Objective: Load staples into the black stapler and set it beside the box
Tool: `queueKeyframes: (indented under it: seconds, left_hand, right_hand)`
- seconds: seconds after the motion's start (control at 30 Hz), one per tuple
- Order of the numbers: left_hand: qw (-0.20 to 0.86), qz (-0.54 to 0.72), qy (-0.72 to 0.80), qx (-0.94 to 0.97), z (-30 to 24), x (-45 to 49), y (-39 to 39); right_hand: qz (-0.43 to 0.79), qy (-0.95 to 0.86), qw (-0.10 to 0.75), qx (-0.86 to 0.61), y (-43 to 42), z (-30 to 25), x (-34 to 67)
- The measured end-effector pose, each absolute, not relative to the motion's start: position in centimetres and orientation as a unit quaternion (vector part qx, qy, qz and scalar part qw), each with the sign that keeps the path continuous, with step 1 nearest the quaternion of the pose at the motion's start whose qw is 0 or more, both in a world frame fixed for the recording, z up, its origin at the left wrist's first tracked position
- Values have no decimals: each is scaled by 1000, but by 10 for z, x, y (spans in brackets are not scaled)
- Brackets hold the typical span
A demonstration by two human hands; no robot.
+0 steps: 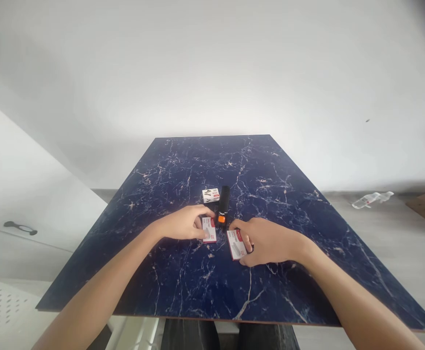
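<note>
Left hand (pixel 183 224): rests palm down on the table (pixel 183 282), fingers curled loosely over the top edge of the left box (pixel 209 229); fingertips touch it, but whether they grip it cannot be told.
Left box: small white and red box lying flat, at 3 o'clock of the left hand, partly under its fingertips.
Right hand (pixel 268 241): palm down, thumb and fingers narrowed around the right box (pixel 236 244), holding it by its edges.
Right box: white and red, flat on the table and slightly turned, at 9 o'clock of the right hand, between thumb and fingers.
Stapler (pixel 223 207): black with an orange end, lying lengthwise between the two boxes, at 12 o'clock of the gap between the hands; its orange end is just beside both sets of fingertips.
Third box (pixel 211 195): small, white, at 9 o'clock of the stapler's far end, just beside it, apart from both hands.
Table: dark blue marble pattern.
Bottle (pixel 371 199): clear, lying on the floor at 3 o'clock, well apart from the table.
</note>
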State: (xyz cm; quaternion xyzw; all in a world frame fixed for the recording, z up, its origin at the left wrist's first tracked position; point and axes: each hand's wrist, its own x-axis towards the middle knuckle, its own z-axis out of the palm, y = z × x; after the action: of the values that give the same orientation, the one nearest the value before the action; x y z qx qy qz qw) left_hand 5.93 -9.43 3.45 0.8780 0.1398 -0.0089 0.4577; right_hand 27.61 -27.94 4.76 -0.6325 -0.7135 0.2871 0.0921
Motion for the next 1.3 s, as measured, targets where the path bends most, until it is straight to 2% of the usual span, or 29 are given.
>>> queueKeyframes:
  seconds: [0.17, 0.37, 0.47, 0.77, 1.0, 1.3]
  left_hand:
    - [462, 5, 139, 876, 34, 60, -94]
    - [387, 86, 191, 898, 30, 61, -83]
    - [395, 46, 219, 891, 31, 61, -78]
    - [337, -58, 150, 928, 56, 52, -91]
    - [290, -33, 154, 944, 44, 58, -107]
    - [252, -22, 181, 950, 40, 61, -106]
  right_hand:
    - [334, -711, 139, -603, -281, 57, 271]
    - [84, -747, 238, -615, -264, 36, 241]
    - [43, -757, 238, -607, -256, 23, 232]
    - [49, -641, 334, -689, -258, 24, 252]
    - [81, -604, 340, -716, -246, 4, 248]
    - [120, -571, 391, -712, -244, -2, 243]
